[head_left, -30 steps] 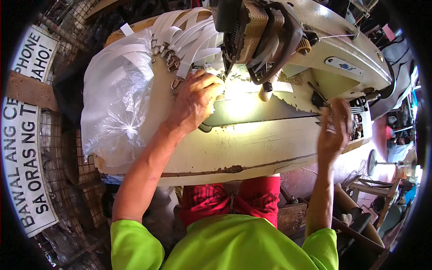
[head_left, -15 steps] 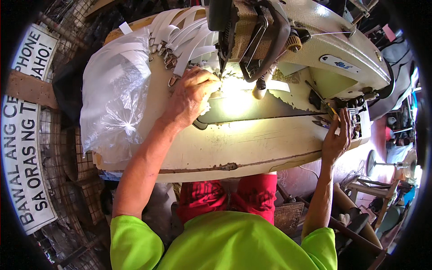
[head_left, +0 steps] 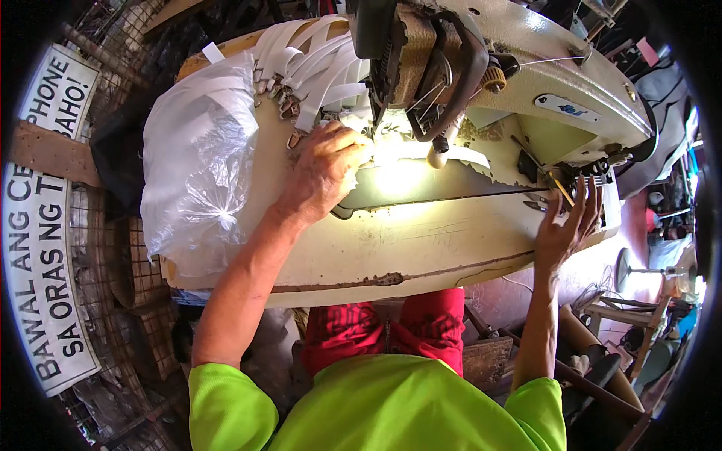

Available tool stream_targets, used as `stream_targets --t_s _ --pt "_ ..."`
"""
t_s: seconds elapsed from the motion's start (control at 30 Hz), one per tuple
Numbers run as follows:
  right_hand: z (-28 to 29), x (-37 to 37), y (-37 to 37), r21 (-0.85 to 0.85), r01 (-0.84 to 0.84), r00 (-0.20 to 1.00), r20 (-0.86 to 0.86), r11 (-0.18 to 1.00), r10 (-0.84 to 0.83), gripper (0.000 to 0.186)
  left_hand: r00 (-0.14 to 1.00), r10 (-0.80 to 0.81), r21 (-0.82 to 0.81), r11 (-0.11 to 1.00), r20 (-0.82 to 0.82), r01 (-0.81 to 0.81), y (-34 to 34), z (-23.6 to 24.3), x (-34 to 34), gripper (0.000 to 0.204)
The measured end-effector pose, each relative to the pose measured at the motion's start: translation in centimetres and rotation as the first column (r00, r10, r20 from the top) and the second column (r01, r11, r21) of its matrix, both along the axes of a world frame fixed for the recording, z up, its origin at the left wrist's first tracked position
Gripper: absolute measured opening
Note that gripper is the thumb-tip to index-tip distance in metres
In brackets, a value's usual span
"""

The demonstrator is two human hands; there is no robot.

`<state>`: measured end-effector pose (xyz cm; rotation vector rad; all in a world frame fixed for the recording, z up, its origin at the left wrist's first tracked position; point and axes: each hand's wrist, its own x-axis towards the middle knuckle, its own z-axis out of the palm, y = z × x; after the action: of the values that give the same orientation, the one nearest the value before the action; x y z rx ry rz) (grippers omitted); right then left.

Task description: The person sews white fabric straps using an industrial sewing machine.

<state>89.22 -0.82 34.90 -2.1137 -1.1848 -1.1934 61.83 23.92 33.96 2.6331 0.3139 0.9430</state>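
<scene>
My left hand [head_left: 320,177] is closed at the needle area of a sewing machine [head_left: 429,68], its fingers pinching a white strap [head_left: 466,155] that runs right under the lamp's glare. The fingers hide the pinched part. A scrap of white shows below the palm. My right hand [head_left: 564,225] rests at the right end of the machine bed, fingers stretched and apart. Beside its fingertips lies a thin yellow tool [head_left: 558,185], partly covered. Dark pointed snips [head_left: 536,203] lie just left of that hand. Behind my left hand are several white straps [head_left: 308,64] with metal hooks [head_left: 288,105].
A knotted clear plastic bag [head_left: 199,161] of white material sits on the table [head_left: 353,255] at the left. A wire grille with a sign [head_left: 53,301] stands further left. At the right are a fan [head_left: 677,274] and a wooden stand [head_left: 635,312].
My right hand's fingers have spread beside the yellow tool. My left hand stays closed near the needle. The whole view has shifted slightly.
</scene>
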Motion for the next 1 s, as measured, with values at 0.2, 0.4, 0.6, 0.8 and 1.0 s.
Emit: stream_targets --t_s 0.2,0.4,0.6,0.8,1.0 --pt "0.4 -10.1 9.4 -0.215 -0.719 0.651 -0.54 0.661 0.533 0.027 0.999 0.034 0.07 0.997 -0.014 -0.033 0.4 -0.1 -0.8 0.019" --pt "-1.5 -8.6 13.7 -0.108 -0.809 0.547 -0.497 0.578 0.673 0.015 1.0 -0.012 -0.007 1.0 -0.023 0.012 0.4 0.4 0.1 0.014" --pt "-0.9 -8.6 14.9 -0.057 -0.825 0.522 -0.456 0.562 0.721 0.012 1.0 -0.025 -0.037 0.999 -0.018 0.025 1.0 0.4 0.3 0.018" --pt "-1.4 -8.1 14.6 -0.102 -0.823 0.542 -0.434 0.558 0.72 0.011 0.999 0.045 -0.146 0.988 0.005 -0.044 1.1 0.2 0.4 0.022" --pt "-1.7 -7.9 14.6 -0.127 -0.828 0.546 -0.404 0.546 0.734 0.01 0.997 0.074 -0.264 0.962 -0.015 -0.075 1.0 0.4 0.4 0.033"
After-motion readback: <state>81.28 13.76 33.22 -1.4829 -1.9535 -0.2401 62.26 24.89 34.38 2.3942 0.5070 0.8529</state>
